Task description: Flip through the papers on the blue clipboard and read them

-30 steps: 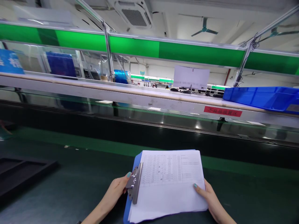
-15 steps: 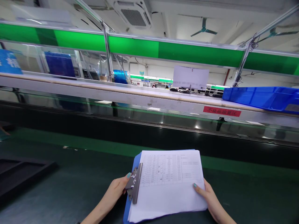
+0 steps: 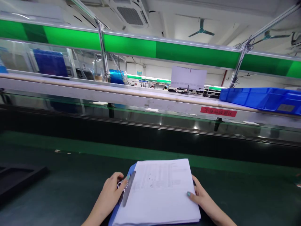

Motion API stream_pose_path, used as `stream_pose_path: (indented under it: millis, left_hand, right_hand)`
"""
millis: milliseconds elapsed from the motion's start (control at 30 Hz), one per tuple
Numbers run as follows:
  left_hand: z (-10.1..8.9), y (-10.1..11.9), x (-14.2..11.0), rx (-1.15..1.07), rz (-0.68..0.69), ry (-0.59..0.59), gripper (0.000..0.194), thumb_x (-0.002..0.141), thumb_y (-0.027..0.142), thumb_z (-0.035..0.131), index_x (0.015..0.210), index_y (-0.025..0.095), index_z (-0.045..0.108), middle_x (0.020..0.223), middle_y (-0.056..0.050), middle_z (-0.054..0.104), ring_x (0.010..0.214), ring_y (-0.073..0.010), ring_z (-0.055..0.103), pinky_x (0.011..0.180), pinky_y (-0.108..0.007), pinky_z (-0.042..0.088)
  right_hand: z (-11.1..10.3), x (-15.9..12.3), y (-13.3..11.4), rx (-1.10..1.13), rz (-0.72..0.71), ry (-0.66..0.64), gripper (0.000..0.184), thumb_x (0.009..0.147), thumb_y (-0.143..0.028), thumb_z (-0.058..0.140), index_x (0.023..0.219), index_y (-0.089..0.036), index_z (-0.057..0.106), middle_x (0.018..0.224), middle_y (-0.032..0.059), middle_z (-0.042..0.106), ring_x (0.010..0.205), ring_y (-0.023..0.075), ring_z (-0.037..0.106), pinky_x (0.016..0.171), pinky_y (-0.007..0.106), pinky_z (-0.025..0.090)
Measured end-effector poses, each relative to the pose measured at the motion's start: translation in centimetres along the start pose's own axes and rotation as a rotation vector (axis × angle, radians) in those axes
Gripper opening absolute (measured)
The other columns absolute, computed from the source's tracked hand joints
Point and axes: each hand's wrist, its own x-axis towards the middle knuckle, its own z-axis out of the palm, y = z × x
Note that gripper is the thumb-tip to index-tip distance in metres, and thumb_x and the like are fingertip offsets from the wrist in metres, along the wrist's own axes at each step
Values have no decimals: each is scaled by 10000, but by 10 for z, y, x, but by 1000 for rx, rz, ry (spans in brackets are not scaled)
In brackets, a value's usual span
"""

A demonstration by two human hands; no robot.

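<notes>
A blue clipboard [image 3: 132,169] with a stack of white printed sheets [image 3: 160,191] lies low over the dark green table [image 3: 70,185] in front of me. My left hand [image 3: 111,191] grips its left edge, fingers closed around the metal clip [image 3: 128,188]. My right hand [image 3: 199,197] holds the right edge of the board and paper, thumb on top of the sheets.
A black foam tray [image 3: 16,177] sits at the left edge. Beyond the table runs a dark conveyor channel [image 3: 150,135] and a raised white shelf [image 3: 141,97] carrying a blue bin [image 3: 261,99] at right. A red label [image 3: 218,111] is stuck on the shelf front.
The clipboard has tipped flatter and lower toward the table. My left hand has closed further round the clip, and the view has shifted a little to the right.
</notes>
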Motion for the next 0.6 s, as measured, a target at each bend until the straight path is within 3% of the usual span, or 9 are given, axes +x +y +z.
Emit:
stream_pose_path:
  millis: [67,100,167,233,300,367,500,600]
  left_hand:
    - [5,6,-10,102,174,138,609,905,604,404,1195,123,641,1316,-188,633,1281,-375,553,1087,-547,483]
    - [9,10,-18,146,292,127,587,939,556,417,1306,142,614,1423,-166,584,1357,-351,514,1142,-536,461]
    - [20,19,-36,237,541,-67,531,993,463,452,1481,263,518,1543,-75,508,1439,-290,465,1199,-471,437]
    - [34,23,-50,323,711,-320,633,963,432,560,1569,348,393,1593,-42,428,1476,-328,413,1217,-498,412]
    - [50,18,-58,384,759,-492,767,909,448,634,1596,360,305,1623,-63,333,1480,-425,357,1197,-613,384]
    - [64,8,-58,406,749,-550,826,887,478,642,1604,363,250,1638,-76,264,1474,-478,322,1164,-695,361]
    - [75,-5,-55,371,740,-490,896,845,478,693,1601,416,218,1638,-52,267,1472,-472,329,1148,-719,360]
    - [65,9,-58,341,704,-465,854,835,489,717,1583,410,313,1626,-58,308,1468,-467,346,1145,-732,351]
  right_hand:
    - [-1,-3,-6,41,48,-83,1408,753,-462,895,1606,-246,-205,1273,157,661,1160,340,650,1041,492,460]
    - [-2,-5,-10,56,75,-109,1486,713,-391,924,1574,-280,-283,1297,136,648,1188,328,634,1061,475,440]
    - [-4,-8,-15,73,109,-146,1559,632,-278,950,1559,-340,-302,1358,113,606,1235,322,602,1076,453,423]
    - [-5,-9,-18,68,117,-163,1555,603,-237,949,1579,-365,-254,1380,120,582,1239,337,595,1058,464,438]
    - [-4,-9,-19,47,96,-168,1525,606,-256,954,1605,-367,-192,1370,134,580,1220,350,602,1037,485,458]
    - [-2,-9,-18,25,83,-169,1501,614,-294,968,1621,-365,-143,1350,144,587,1187,354,620,1013,497,480]
    - [2,-6,-18,17,77,-155,1493,643,-379,980,1628,-330,-141,1278,156,618,1095,345,665,956,489,521]
    - [5,-3,-16,31,59,-164,1475,684,-408,963,1617,-308,-176,1230,143,637,1062,328,681,948,467,522]
